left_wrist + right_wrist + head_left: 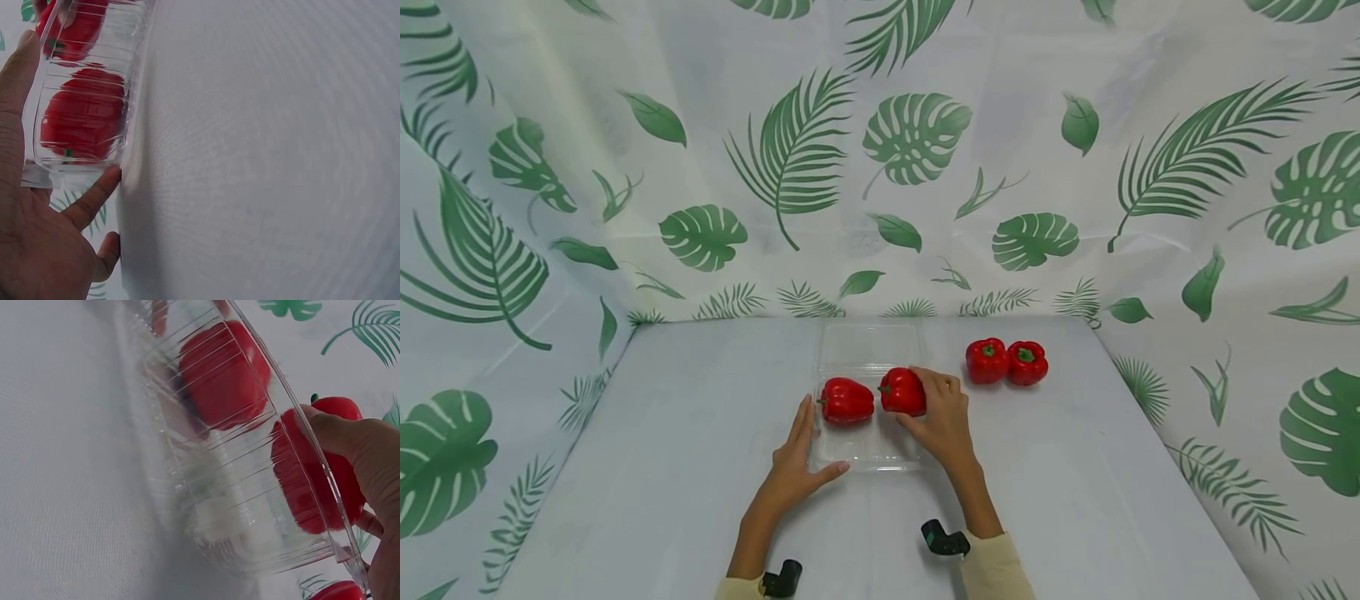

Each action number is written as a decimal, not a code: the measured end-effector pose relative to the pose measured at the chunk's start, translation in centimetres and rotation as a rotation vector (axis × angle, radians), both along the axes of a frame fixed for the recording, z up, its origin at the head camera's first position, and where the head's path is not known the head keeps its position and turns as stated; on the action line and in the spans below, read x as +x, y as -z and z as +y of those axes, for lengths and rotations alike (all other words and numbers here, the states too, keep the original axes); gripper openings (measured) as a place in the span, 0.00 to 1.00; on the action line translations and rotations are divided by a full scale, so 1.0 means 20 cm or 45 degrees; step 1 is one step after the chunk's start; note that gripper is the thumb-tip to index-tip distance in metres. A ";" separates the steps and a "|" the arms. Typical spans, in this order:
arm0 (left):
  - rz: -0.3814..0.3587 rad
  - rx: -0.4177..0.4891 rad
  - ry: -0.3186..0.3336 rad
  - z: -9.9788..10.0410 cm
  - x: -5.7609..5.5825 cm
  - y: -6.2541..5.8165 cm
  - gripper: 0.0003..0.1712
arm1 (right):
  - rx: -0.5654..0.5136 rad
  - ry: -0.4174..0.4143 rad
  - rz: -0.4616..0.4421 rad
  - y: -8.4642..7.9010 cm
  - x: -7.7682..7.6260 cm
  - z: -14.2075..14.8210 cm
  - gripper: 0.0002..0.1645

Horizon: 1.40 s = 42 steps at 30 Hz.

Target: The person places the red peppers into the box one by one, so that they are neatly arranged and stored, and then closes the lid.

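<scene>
A clear plastic clamshell container lies on the table with its lid laid back. One red bell pepper rests on its side in the left half of it, stem pointing left. My right hand grips a second red bell pepper at the container's right side, thumb in front and fingers behind. In the right wrist view that pepper shows partly through the clear wall. My left hand is at the near left corner, its straight fingers along the left wall and its thumb by the front edge.
Two more red bell peppers stand side by side on the table, right of the container, stems up. The white table is bordered at the back and sides by a leaf-patterned sheet. The container's lid reaches toward the back edge.
</scene>
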State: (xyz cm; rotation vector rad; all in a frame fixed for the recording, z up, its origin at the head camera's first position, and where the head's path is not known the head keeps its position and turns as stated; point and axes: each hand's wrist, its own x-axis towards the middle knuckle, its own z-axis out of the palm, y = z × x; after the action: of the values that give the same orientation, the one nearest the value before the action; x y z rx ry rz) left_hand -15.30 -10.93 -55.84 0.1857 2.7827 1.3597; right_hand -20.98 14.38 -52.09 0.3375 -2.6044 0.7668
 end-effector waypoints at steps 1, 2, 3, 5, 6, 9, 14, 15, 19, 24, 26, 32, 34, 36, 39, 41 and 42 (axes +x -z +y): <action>0.001 0.000 0.000 0.00 0.00 0.00 0.66 | 0.007 0.005 -0.004 0.00 0.00 0.00 0.49; 0.008 0.000 0.003 0.00 0.00 0.00 0.66 | 0.015 0.010 -0.009 0.00 0.00 -0.01 0.49; 0.009 0.000 0.004 -0.01 0.00 0.00 0.66 | 0.026 0.014 -0.016 0.01 -0.01 -0.01 0.49; 0.011 0.004 0.004 -0.01 0.00 0.00 0.66 | 0.044 0.024 -0.033 0.01 -0.01 -0.02 0.49; 0.013 0.006 0.004 -0.01 0.00 0.00 0.66 | 0.054 0.028 -0.043 0.01 -0.01 -0.02 0.49; 0.010 0.005 0.007 -0.01 0.00 0.00 0.66 | 0.073 0.044 -0.088 0.01 -0.01 -0.03 0.49; 0.016 0.004 0.015 0.00 -0.01 0.00 0.65 | 0.083 0.065 -0.150 0.01 -0.01 -0.04 0.49; 0.015 0.008 0.013 0.00 -0.01 0.00 0.65 | 0.085 0.068 -0.160 0.01 -0.01 -0.04 0.50; 0.021 0.008 0.008 0.00 -0.01 -0.01 0.65 | 0.104 0.079 -0.175 0.01 -0.02 -0.05 0.50; 0.014 0.004 0.011 0.00 -0.01 0.00 0.65 | 0.125 0.088 -0.192 0.02 -0.02 -0.06 0.50; 0.013 0.002 0.011 0.00 -0.01 0.01 0.66 | 0.130 0.089 -0.197 0.02 -0.01 -0.06 0.50; 0.010 0.009 0.007 0.00 -0.01 0.02 0.66 | 0.148 0.100 -0.240 0.02 -0.01 -0.07 0.50; 0.010 0.013 0.007 0.00 -0.01 0.02 0.66 | 0.150 0.104 -0.246 0.02 -0.01 -0.07 0.50; 0.008 0.017 0.005 0.00 -0.01 0.02 0.66 | 0.144 0.104 -0.240 0.03 -0.01 -0.08 0.50; 0.005 0.023 0.004 0.00 -0.01 0.02 0.66 | 0.144 0.110 -0.234 0.03 -0.01 -0.08 0.50; 0.002 0.021 0.001 0.00 -0.01 0.02 0.66 | 0.142 0.112 -0.238 0.03 -0.01 -0.09 0.49; 0.004 0.020 0.000 0.00 -0.01 0.02 0.66 | 0.146 0.113 -0.244 0.04 -0.01 -0.09 0.49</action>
State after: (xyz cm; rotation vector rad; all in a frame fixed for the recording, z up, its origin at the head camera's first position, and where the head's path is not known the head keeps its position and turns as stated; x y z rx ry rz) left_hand -15.48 -10.96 -56.20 0.1884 2.7749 1.3830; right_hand -21.27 12.61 -52.82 0.1874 -2.8292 0.6498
